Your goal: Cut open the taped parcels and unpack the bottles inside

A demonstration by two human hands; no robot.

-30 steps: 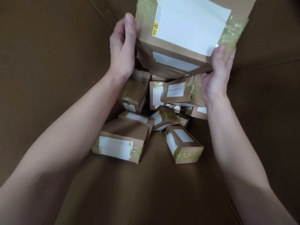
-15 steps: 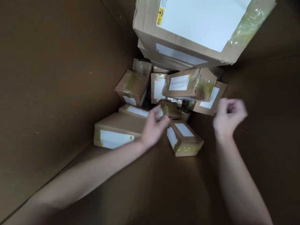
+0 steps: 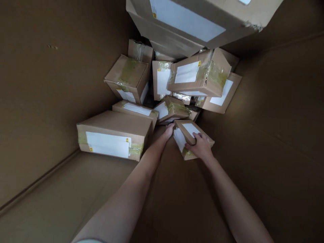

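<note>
A small cardboard box [image 3: 181, 125] with white labels and clear tape lies on the floor of a deep cardboard container. My right hand [image 3: 201, 145] grips it from above, fingers spread over the top and near edge. At its far left corner my left hand [image 3: 169, 131] presses against the side, the fingertips partly hidden. Just behind my left hand is another taped box [image 3: 174, 108], tilted. To the left lie a larger labelled box [image 3: 116, 123] and a flat one [image 3: 152, 113] behind it.
Brown cardboard walls rise at the left [image 3: 37, 101] and right [image 3: 273, 118]. A big box [image 3: 172, 35] looms at the top, above the pile. Several more taped boxes lie behind, among them a long labelled box [image 3: 207, 81] and a squarish box [image 3: 129, 71].
Both hands were apart from the small box in mid-air. My right hand has come left and down onto it, and my left hand has moved to its far left corner. The view has shifted.
</note>
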